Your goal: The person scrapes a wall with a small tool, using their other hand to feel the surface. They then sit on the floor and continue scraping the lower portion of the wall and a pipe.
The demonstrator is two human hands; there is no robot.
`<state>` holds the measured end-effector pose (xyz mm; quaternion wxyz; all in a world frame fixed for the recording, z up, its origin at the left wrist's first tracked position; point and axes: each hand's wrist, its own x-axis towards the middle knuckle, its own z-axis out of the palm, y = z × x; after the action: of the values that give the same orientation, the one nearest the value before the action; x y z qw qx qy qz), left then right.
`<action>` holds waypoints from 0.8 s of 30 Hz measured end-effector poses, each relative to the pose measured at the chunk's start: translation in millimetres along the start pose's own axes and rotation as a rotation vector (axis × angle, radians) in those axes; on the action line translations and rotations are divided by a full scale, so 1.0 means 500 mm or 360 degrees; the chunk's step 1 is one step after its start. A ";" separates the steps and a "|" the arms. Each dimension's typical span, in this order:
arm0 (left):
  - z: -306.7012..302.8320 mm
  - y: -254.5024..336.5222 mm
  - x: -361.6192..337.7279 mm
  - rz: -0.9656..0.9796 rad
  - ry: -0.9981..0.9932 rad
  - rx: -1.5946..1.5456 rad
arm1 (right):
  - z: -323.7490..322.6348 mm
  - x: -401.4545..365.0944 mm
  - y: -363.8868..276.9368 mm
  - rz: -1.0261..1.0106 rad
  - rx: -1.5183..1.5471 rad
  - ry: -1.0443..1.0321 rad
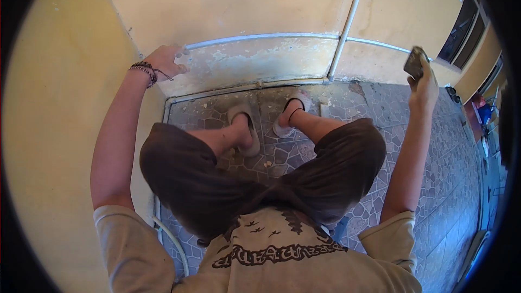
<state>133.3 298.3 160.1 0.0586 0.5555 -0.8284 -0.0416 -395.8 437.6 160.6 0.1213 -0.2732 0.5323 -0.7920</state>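
Observation:
My left hand (167, 61), with a braided bracelet at the wrist, is raised to the wall corner, its fingers stretched out and apart. The fingertips are right at the left end of a pale horizontal pipe (260, 37) that runs along the wall. In my raised right hand (424, 89) is a small dark rectangular block (415, 63) with a worn, brownish face, gripped between thumb and fingers. What kind of block it is I cannot tell. Below the pipe, the wall's paint (260, 62) is flaking and patchy.
A vertical pipe (347, 21) crosses the horizontal one. Another pipe (244, 86) follows the wall's foot. My slippered feet (247, 130) rest on the stone-patterned floor (429, 168). A hose (176, 244) lies at left, a window (461, 30) is at upper right.

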 end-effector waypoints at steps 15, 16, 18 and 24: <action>0.223 0.139 0.358 0.1132 0.0113 0.0393 | 0.432 0.061 0.588 0.0451 -0.0351 -0.0040; 0.245 0.149 0.399 0.1234 0.0115 0.0429 | 0.450 0.034 0.625 0.0518 -0.0345 0.0056; 0.282 0.181 0.485 0.1461 0.0128 0.0480 | 0.496 0.004 0.691 0.0436 -0.0340 0.0244; 0.389 0.209 0.663 0.1697 0.0322 0.0148 | 0.592 0.009 0.753 0.0172 0.0004 0.0390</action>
<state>-114.9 32.0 -1.4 0.1263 0.0614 -0.9865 0.0842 -270.3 53.3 -96.3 0.0981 -0.1452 0.5561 -0.8124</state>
